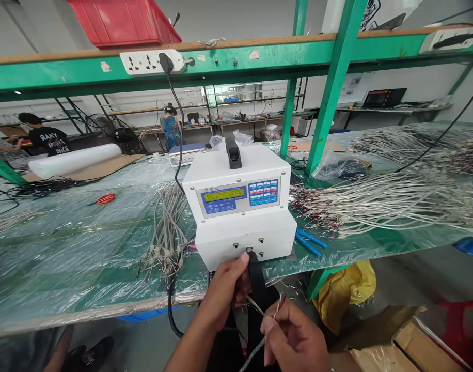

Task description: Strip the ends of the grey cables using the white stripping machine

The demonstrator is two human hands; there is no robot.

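A white box-shaped machine (240, 206) with a small screen and blue keypad stands at the front edge of the bench. My left hand (223, 294) is just below its front port, thumb touching the black part (249, 254) that sticks out there, fingers curled around thin wires. My right hand (294, 336) is lower and nearer to me, pinching a grey cable (255, 354) whose thin coloured wires (279, 302) stick up from my fingers. A black strap (256, 281) hangs from the machine between my hands.
A bundle of grey cables (167, 232) lies left of the machine, a large pile of cables (395, 201) to its right. Blue-handled pliers (310, 242) lie by the machine's right foot, red scissors (105, 198) further left. Green shelf posts (329, 98) rise behind. People work at far benches.
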